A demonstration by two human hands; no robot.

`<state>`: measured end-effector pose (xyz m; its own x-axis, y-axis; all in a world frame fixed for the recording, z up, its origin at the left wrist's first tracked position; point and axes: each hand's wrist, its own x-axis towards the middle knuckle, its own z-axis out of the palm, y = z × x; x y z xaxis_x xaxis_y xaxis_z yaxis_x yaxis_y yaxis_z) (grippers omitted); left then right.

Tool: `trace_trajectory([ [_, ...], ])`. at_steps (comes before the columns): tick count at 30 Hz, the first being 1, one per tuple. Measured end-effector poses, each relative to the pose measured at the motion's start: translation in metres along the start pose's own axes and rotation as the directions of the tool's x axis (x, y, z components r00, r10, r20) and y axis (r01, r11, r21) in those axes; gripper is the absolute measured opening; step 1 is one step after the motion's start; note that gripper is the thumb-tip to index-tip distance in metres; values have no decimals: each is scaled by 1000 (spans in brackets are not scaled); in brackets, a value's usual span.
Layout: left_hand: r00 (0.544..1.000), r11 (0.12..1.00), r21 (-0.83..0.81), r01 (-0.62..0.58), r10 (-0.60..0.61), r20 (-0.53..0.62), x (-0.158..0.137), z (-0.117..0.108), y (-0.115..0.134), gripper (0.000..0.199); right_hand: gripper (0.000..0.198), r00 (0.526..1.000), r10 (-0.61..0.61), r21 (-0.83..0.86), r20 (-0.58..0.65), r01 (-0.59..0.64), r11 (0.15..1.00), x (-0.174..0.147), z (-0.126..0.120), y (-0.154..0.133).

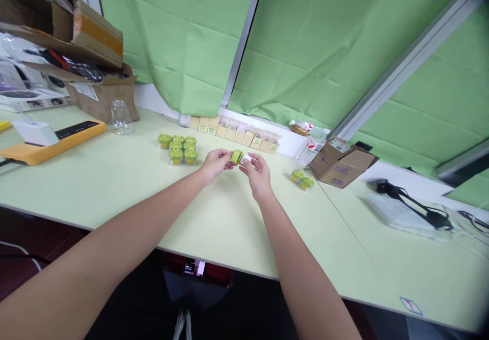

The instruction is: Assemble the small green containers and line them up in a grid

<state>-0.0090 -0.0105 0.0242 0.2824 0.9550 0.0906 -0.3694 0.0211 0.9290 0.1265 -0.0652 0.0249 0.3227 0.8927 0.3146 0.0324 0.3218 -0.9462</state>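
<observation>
Fingertips of both hands meet around one small green-capped jar (237, 157), held just above the pale green table (114, 182) near its far edge. Closed on the jar's left end, the left hand (214, 164) pinches the green cap between thumb and fingers, while the right hand (257, 172) curls its fingers about the whitish, clear end on the other side; both hands grip the jar, which lies tilted on its side between them. Just to the left of the left hand stands a tight cluster of green-capped jars (178, 148) of the same kind, upright on the table. To the right of the right hand, a little apart, sit two more small jars (301, 179), and just beyond them rests an open brown carton (340, 163). Along the back of the table, under the green curtain (183, 39), runs a row of small tan boxes (235, 130). Further left lie a clear glass bottle (120, 117), a yellow power strip (53, 141) and stacked cardboard boxes (69, 34). A black cable (412, 202) trails across the table's right part.
</observation>
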Motion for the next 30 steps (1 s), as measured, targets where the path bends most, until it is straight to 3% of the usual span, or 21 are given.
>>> trace_trajectory([
  [9, 1000, 1000, -1, 3, -3, -22, 4, -2, -1, 18, 54, 988, 52, -114, -143, -68, 991, 1, -5, -9],
  [15, 1000, 1000, -24, -7, 7, -10, 2, -2, 0, 19, 47, 998, 19, -76, -68, -24, 997, -1, -1, -9],
  [30, 998, 998, -19, -54, 55, 36, 1, -2, -1, 25, 42, 990, -136, -112, -28, 132, 985, 3, -5, 3],
])
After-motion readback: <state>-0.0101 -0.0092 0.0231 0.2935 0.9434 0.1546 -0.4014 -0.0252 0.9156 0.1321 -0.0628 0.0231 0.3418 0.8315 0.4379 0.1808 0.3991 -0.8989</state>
